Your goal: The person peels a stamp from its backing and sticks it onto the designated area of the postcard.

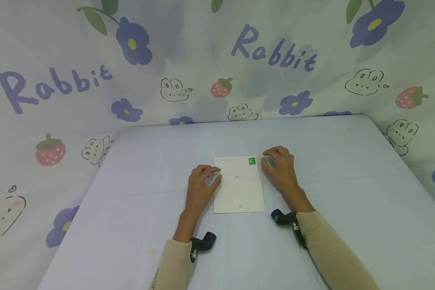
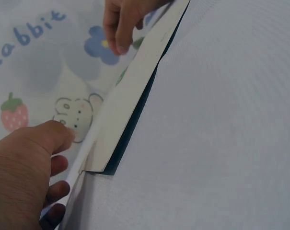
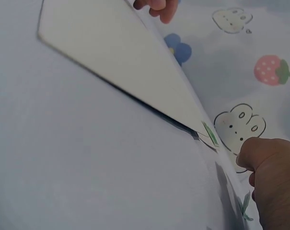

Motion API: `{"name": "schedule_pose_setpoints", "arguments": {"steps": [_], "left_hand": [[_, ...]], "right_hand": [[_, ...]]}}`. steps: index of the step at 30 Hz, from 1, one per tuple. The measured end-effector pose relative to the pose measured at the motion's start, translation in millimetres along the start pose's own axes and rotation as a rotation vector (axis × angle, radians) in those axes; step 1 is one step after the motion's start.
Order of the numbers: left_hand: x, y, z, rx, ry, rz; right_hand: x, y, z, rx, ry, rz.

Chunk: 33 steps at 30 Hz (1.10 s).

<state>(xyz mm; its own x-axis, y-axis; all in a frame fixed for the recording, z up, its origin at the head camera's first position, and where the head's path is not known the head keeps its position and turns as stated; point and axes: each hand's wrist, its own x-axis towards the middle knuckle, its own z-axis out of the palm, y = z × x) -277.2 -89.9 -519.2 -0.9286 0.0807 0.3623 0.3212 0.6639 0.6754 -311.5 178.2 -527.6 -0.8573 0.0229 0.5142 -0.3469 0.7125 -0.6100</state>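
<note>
Two cream paper cards lie end to end on the table. The upper card bears a green stamp in its far right corner, and small dark print near its lower edge. Nearer to me is the lower card, with similar small print; dark undersides show in the wrist views. My left hand is at the left side of the cards, thumb and forefinger bent with a gap between them; whether the tips touch paper I cannot tell. To the right of the upper card my right hand hovers, fingers loosely curved, holding nothing.
A pale cloth covers the table. Behind and beside it hangs a white curtain printed with rabbits, strawberries and blue flowers. A black wrist camera is strapped to the left wrist, another black camera to the right.
</note>
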Motion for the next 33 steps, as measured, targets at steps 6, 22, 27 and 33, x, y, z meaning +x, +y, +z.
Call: {"name": "schedule_pose_setpoints", "arguments": {"steps": [6, 22, 27, 33], "left_hand": [[-0.1, -1.5, 0.5, -0.024, 0.009, 0.022], [-0.7, -1.1, -2.4, -0.071, -0.001, 0.03], [-0.9, -1.8, -1.8, -0.076, -0.01, 0.025], [-1.3, -1.1, -1.2, -0.074, -0.01, 0.032]], "right_hand": [[-0.7, 1.0, -1.6, -0.025, -0.005, 0.04], [-1.2, 8.1, -6.0, -0.037, 0.001, 0.1], [-1.5, 9.3, -9.5, -0.039, 0.001, 0.123], [-2.8, 10.4, -13.6, -0.035, 0.013, 0.146]]}}
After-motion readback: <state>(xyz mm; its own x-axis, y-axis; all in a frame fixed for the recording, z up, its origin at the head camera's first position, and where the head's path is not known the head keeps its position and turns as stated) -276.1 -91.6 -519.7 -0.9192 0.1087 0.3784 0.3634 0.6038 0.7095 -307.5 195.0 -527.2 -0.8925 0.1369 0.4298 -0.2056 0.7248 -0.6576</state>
